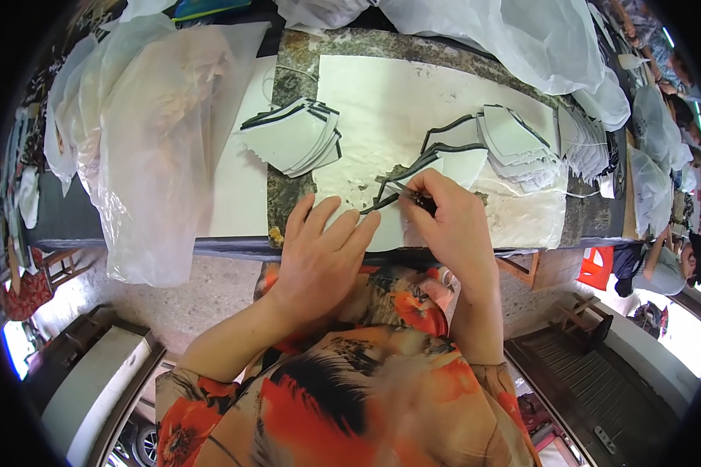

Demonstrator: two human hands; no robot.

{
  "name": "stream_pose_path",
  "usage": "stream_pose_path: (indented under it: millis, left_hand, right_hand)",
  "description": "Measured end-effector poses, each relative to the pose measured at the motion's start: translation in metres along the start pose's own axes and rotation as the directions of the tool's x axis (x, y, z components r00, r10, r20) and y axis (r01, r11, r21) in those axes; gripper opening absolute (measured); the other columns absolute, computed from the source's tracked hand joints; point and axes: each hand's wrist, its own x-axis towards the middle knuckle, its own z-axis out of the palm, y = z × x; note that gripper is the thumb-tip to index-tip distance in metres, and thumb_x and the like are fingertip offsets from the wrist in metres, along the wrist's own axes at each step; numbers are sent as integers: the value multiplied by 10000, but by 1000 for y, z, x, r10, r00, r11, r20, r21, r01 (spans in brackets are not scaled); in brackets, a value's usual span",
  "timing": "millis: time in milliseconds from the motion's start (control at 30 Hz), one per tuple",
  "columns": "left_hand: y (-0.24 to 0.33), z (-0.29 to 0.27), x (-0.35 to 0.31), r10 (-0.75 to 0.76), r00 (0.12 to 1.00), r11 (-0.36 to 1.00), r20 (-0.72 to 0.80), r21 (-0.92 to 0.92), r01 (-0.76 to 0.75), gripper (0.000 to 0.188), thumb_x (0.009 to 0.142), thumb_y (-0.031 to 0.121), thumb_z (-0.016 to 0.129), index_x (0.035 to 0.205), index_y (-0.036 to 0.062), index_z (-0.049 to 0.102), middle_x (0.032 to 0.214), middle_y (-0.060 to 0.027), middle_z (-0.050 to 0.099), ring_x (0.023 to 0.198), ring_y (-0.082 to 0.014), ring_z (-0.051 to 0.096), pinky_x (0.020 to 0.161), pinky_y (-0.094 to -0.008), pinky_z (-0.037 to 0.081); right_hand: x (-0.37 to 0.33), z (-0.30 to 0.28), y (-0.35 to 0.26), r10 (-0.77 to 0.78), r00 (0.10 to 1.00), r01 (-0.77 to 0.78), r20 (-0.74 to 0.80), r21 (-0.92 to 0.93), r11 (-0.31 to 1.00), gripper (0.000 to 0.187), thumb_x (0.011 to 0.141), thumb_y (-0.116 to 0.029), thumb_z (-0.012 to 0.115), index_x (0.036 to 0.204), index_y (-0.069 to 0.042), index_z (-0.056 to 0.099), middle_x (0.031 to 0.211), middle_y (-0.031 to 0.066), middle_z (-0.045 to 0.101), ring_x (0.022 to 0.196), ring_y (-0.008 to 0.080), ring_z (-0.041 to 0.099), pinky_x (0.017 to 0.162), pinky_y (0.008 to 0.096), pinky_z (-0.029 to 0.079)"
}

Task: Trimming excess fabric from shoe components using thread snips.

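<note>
Your right hand (453, 222) has its grip closed around a small metal tool (422, 201), thumb and forefinger pinching it, its pointed end at the dark edging of a white piece (388, 231). Your left hand (321, 243) has a released grip: palm down, fingers spread, fingertips at the left end of that same piece; how hard they press, you cannot tell. The piece lies between your 2 hands, near the front edge of the worktop (62, 212), on a white sheet (366, 101). Beyond your left hand sits 1 fanned stack of dark-edged pieces (294, 148); beyond your right, another fanned stack (514, 152). A translucent plastic bag (160, 148) drapes over the worktop's front edge at your left.
</note>
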Motion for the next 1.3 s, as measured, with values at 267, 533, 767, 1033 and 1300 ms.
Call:
stream_pose_path:
  millis: [267,533,767,1033,1300]
  left_hand:
    - [4,-7,9,-6,997,1000,81,3,5,406,835,111,691,1241,101,687,1011,-71,596,1112,-296,555,1073,-525,399]
    - [0,0,6,-1,1000,999,24,-49,2,411,841,147,712,1247,94,679,1025,-75,585,1114,-298,548,1088,-523,378]
    - [-4,13,-3,-60,997,998,-43,-31,59,504,865,294,746,1302,67,637,1310,-95,576,1274,-330,485,1169,-551,276]
    - [-14,16,-8,-6,1000,1000,0,-22,6,522,878,346,742,1307,72,629,1326,-88,592,1319,-327,478,1197,-578,222]
    - [-23,22,-17,168,984,985,-53,32,-167,542,866,349,758,1304,53,638,1208,-90,643,1237,-321,542,1191,-598,241]
  right_hand:
    - [-1,3,-3,109,993,-110,-46,-2,994,160,890,-188,671,972,-60,621,891,163,690,839,387,668,725,465,520]
    - [-2,7,5,88,990,-94,-109,-52,994,182,917,-226,650,965,-54,618,875,162,680,824,379,669,724,454,517]
    - [-8,-18,12,309,942,-336,131,417,845,303,916,-278,692,1092,-32,673,769,121,620,688,175,589,677,327,490]
    - [-14,-22,13,271,946,-316,176,332,889,356,829,-274,751,1066,-23,663,669,69,552,619,143,521,645,317,469]
    - [-35,-14,15,256,961,-278,109,325,904,242,842,-162,754,1013,-12,672,678,-35,469,657,54,441,606,244,397]
